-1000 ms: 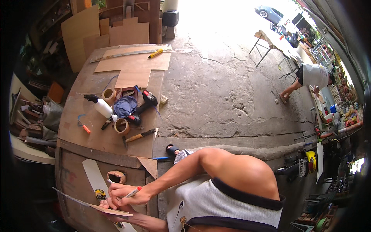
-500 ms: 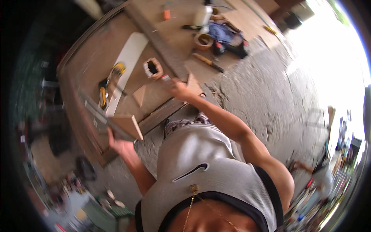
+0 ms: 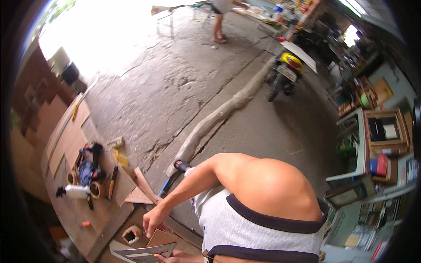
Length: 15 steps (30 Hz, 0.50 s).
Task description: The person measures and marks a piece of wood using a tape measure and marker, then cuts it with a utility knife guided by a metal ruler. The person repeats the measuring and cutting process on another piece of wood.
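My right hand [image 3: 153, 220] is at the lower left, its fingers curled down and together above a small brown wooden board [image 3: 161, 238]. Whatever those fingers pinch is hidden. Below it, my left hand [image 3: 175, 257] comes in palm up at the bottom edge, gripping the board by its near side. A pale, flat piece with triangular gaps [image 3: 139, 251] lies against the board; its kind is unclear. Left of my right hand stands an open container [image 3: 131, 235] with a ragged pale rim and a dark inside.
The workbench [image 3: 98, 221] holds a white bottle [image 3: 78, 191], tape rolls [image 3: 97, 189], a cordless drill [image 3: 93, 151], a yellow-and-black handled tool [image 3: 113, 182] and an orange piece [image 3: 86, 224]. A motorcycle [image 3: 287, 72] stands beyond, and another person [image 3: 219, 22] at the back.
My view has swung right, so the bench now sits lower left and the yard shows. The hands are closer together, the right one over the board. A red-and-white item near it earlier is not visible.
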Tool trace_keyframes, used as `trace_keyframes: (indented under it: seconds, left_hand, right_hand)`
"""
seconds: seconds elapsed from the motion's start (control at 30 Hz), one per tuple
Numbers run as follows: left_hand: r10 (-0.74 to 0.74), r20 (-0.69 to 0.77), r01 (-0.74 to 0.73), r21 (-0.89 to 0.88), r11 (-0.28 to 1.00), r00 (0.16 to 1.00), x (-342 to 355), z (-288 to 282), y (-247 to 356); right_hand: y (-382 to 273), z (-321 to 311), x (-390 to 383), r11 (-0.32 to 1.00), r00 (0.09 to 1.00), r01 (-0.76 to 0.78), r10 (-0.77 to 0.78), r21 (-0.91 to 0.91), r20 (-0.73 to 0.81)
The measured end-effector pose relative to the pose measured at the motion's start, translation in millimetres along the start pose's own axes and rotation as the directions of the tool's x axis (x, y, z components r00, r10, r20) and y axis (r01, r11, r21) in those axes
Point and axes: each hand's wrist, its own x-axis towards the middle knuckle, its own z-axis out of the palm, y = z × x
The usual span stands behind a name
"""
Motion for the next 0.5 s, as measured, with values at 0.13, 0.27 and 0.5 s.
trace_keyframes:
  seconds: [0.13, 0.27, 0.5]
  left_hand:
    - [0.015, 0.183, -0.025, 0.051, 0.998, 0.983, -28, 9, 2]
    - [0.042, 0.285, -0.071, 0.092, 0.993, 0.958, -66, 4, 1]
    - [0.299, 0.393, -0.429, 0.304, 0.850, 0.870, -113, -80, -33]
  right_hand:
    - [14, 14, -44, 0.982, 0.955, 0.180, -0.188, -0.058, -0.228]
    - [39, 18, -79, 0.921, 0.865, 0.275, -0.362, -0.274, -0.348]
    - [56, 53, -195, 0.917, 0.767, 0.065, -0.298, -0.393, -0.569]
